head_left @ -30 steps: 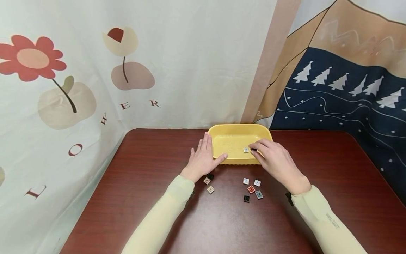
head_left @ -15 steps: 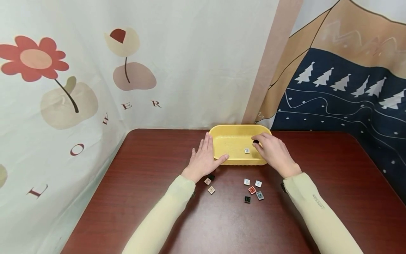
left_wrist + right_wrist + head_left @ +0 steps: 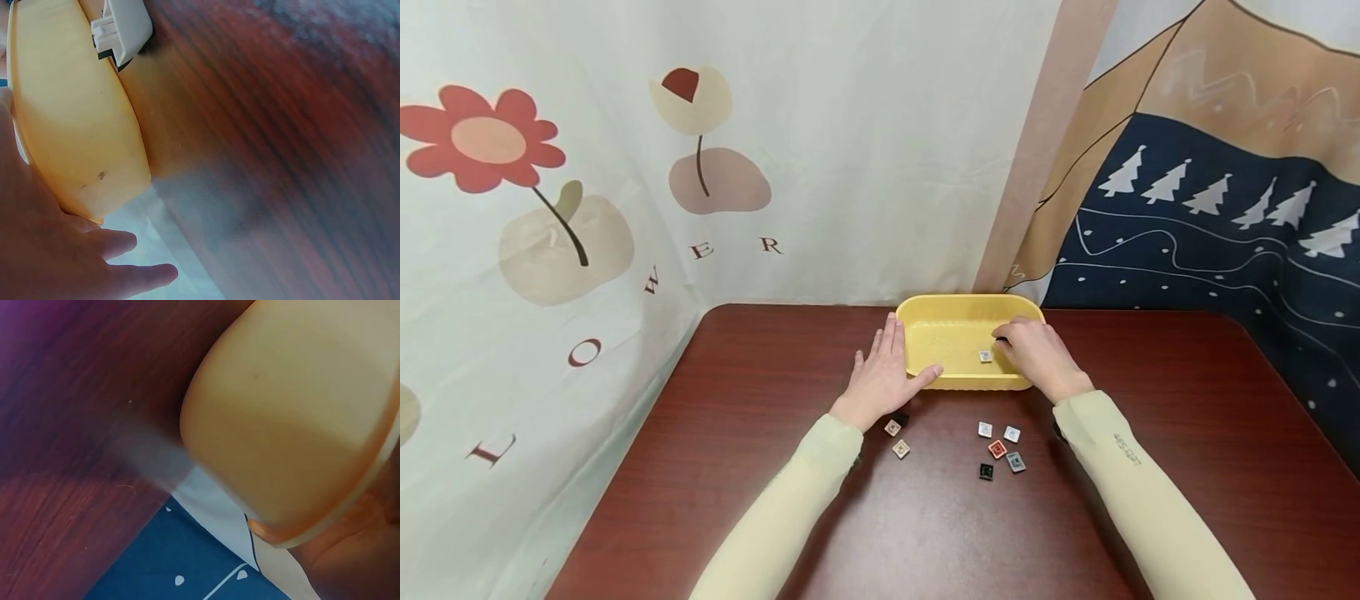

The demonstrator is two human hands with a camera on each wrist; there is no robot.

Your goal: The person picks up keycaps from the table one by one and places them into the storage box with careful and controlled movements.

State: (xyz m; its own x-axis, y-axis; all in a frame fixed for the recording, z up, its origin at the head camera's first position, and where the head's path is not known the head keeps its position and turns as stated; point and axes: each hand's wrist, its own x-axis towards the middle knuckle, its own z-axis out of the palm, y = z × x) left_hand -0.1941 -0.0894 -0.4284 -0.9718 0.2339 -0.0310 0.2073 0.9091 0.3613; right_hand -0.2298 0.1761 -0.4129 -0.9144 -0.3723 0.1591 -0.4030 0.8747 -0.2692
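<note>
A yellow plastic tray (image 3: 970, 382) stands at the far edge of the table. My left hand (image 3: 878, 377) rests on the tray's left end, fingers straight and thumb along the front rim. Inside the tray's right end, my right hand (image 3: 1036, 354) pinches a small black keycap (image 3: 1002, 338), mostly hidden by the fingers. Beside it on the tray floor lies a white keycap (image 3: 985, 357). The right wrist view has only the tray's outer wall (image 3: 281, 419) and part of the hand; the keycap is out of sight there.
In front of the tray lie loose keycaps: two white (image 3: 985, 430), a red (image 3: 997, 450), a grey (image 3: 1016, 462) and a black one (image 3: 987, 472). Near my left wrist are two beige keycaps (image 3: 901, 449) and a black one (image 3: 900, 418). A printed curtain (image 3: 850, 167) hangs behind.
My right hand has moved slightly right and then lower into the tray's right end, with the black keycap in its fingertips. The left hand stays on the tray.
</note>
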